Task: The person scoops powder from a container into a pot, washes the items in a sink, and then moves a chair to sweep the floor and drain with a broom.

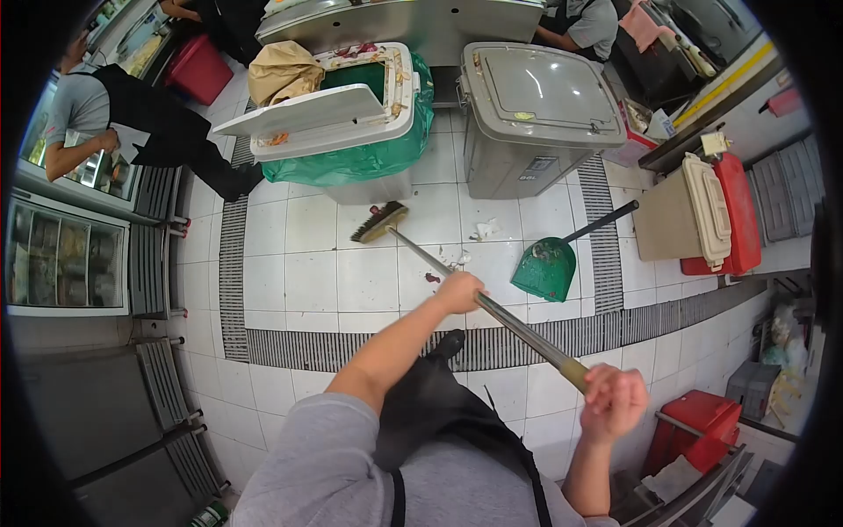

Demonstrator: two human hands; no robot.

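Note:
A long-handled broom (518,328) slants across the view, its bristle head (380,223) on the white tiles in front of the open bin. My left hand (460,292) is closed round the middle of the handle. Near the handle's top end, my right hand (615,402) is closed on it. Pale scraps (485,230) and a dark red bit (432,277) lie on the floor right of the broom head. Farther right a green dustpan (546,269) rests on the tiles, its dark handle pointing up and to the right.
An open bin (369,132) with a green bag and a closed grey bin (527,162) stand ahead. A person (132,123) in a black apron is at the left; others work beyond the bins. A beige container (680,211) is at the right. Drain grates (544,347) cross the floor.

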